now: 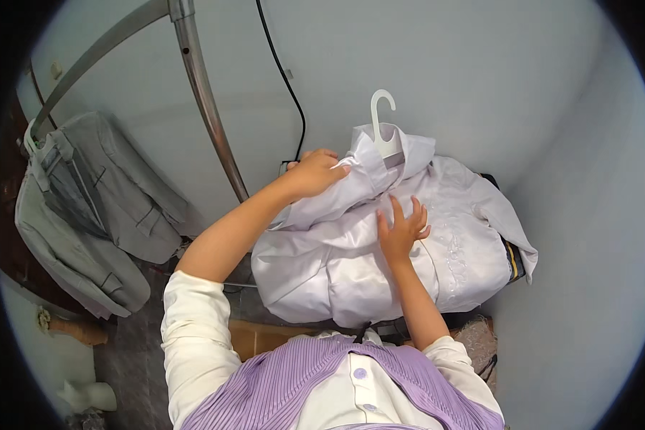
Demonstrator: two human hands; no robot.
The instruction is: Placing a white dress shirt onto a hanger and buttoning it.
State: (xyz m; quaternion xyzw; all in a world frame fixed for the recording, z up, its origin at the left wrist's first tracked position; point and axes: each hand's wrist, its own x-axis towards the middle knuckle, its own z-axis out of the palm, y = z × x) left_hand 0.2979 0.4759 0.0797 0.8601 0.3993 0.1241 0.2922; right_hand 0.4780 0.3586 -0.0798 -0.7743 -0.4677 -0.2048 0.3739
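Note:
A white shirt (347, 247) with a satin sheen lies in front of me, its collar at the far end. A white hanger (384, 136) sits inside the neck, its hook standing up above the collar. My left hand (317, 174) is closed on the fabric at the shirt's left shoulder, thumb on the near side. Over the shirt's front, below the collar, my right hand (404, 231) has its fingers spread and holds nothing. Pale embroidery (453, 261) runs down the right part. The right sleeve (505, 215) hangs over the side.
A metal clothes rack (204, 100) rises at the left, with a grey suit jacket (125, 183) hanging from it. A black cable (283, 75) runs down the wall behind. Walls close in at the back and right. A dark item with a yellow stripe (512, 261) shows beneath the shirt.

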